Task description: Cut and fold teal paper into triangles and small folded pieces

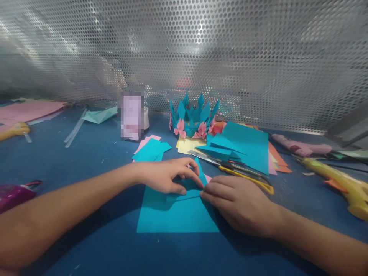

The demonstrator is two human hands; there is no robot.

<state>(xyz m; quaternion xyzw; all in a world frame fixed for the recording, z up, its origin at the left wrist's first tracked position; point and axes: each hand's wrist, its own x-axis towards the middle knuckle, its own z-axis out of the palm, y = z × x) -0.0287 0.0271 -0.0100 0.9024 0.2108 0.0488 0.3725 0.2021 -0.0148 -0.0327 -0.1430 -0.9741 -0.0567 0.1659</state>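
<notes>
A blue sheet of paper (172, 220) lies flat on the table in front of me. On it rests a smaller folded blue paper (188, 196), with a pointed flap (201, 171) standing up at its far side. My left hand (168, 176) reaches over this piece, fingers bent and apart, fingertips touching it near the flap. At the piece's right edge, my right hand (237, 203) has its thumb and fingers pinched together on the paper. Part of the folded piece is hidden under both hands.
A blue paper crown (192, 117) with pink flowers stands behind. Blue sheets (244, 142), a yellow-handled cutter (247, 178) and scissors (205, 157) lie right of centre. A yellow glue gun (336, 180) is far right, a blurred phone (132, 115) left, perforated metal (184, 50) behind.
</notes>
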